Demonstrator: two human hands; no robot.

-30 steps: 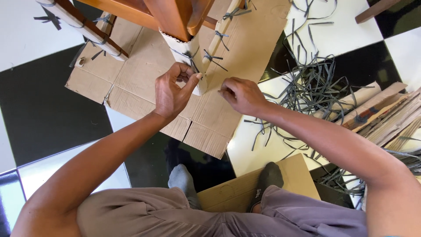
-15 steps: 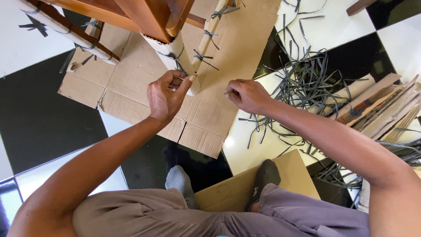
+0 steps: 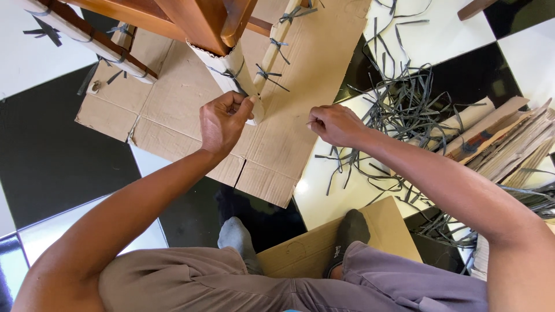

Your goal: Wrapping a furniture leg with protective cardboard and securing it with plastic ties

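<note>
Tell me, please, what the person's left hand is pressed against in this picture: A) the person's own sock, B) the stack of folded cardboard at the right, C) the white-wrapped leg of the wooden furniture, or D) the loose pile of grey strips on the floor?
C: the left hand is closed against the white-wrapped furniture leg over the flattened cardboard sheet, far from the pile of grey strips.

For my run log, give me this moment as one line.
left hand: pinching at wrapped chair leg | right hand: fist closed, contents unclear | under: flat cardboard sheet | right: loose grey strips, cardboard stack
</note>
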